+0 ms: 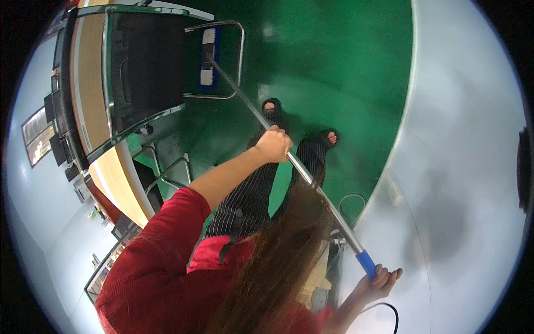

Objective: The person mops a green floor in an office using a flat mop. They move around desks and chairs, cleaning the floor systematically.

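Observation:
A long-handled flat mop [336, 214] runs slantwise across the head view, with a shiny metal pole and a blue grip at its near end. My left hand [273, 145] is wrapped round the pole about midway along it. Down at the lower right, my right hand [380, 284] has its fingers curled at the end of the blue grip. The mop head [207, 77], blue with white pads, lies on the green floor [345, 61] at the far left, within the metal legs of a dark chair [147, 61].
Left of me stand a wood-topped desk [118, 172] and a second metal chair frame [177, 167]. A pale wall [445, 139] curves along the right, with a socket box [395, 195] low on it. A dark cable [396, 314] hangs near my right wrist. My feet are close to the pole.

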A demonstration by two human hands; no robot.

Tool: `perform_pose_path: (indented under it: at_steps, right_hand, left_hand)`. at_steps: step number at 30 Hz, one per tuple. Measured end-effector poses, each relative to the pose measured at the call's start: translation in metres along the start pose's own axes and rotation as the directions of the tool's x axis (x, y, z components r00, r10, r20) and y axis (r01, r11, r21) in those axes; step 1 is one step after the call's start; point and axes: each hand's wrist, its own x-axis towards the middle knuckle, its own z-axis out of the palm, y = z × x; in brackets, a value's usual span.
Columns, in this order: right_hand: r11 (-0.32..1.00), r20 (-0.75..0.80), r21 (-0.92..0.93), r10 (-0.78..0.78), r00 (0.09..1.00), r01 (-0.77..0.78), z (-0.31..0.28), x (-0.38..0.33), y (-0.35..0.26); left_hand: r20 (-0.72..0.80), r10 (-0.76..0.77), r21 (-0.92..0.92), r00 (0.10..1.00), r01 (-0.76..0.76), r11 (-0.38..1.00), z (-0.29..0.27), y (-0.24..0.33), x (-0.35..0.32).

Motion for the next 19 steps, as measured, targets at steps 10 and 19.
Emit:
perform_pose_path:
  at_steps: [10, 19]
  right_hand:
    - [0.953, 0.186, -0.105, 0.298, 0.936, -0.283, 0.095, 0.074, 0.258]
    - [0.719, 0.627, -0.627, 0.236, 0.743, 0.301, 0.146, 0.068, 0.346]
  left_hand:
    - [0.183, -0.48, 0.294, 0.858, 0.418, 0.859, 0.066, -0.215, 0.023]
    - [-0.1, -0.71, 0.193, 0.698, 0.713, 0.674, 0.084, -0.31, 0.007]
